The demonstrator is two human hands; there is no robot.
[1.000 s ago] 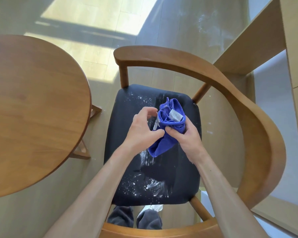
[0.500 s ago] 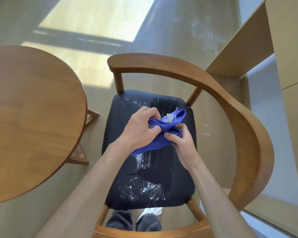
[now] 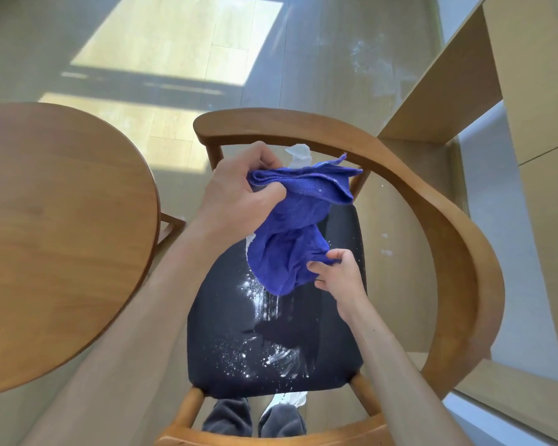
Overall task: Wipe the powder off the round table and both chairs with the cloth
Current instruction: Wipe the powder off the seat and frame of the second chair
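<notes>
Cloth (image 3: 290, 226), a blue microfibre one, is held in the air above the dark seat (image 3: 239, 317) of a wooden armchair (image 3: 448, 226), gripped at two places. Its upper folded edge is clenched in the left hand (image 3: 239, 194), with the fingers curled over the top of the fold and the thumb pressed across the front; from that grip the folded layers are fanned out to the right, towards the chair's curved backrest. The rest of the fabric is draped downward from the left hand, and its lower right edge is pinched between the thumb and fingertips of the right hand (image 3: 339, 275), which is positioned lower and nearer the camera. The lowest bulge of the fabric is seen hanging between the two hands, just over the seat; whether it touches the upholstery cannot be told. A small white tag (image 3: 298, 152) is visible behind the top of the fold. White powder (image 3: 264, 300) is streaked down the middle of the seat and scattered near its front edge. A round wooden table (image 3: 62, 236) is seen to the left of the chair, close beside it. Faint white smudges are spread over the grey floor (image 3: 303, 75) beyond the backrest.
</notes>
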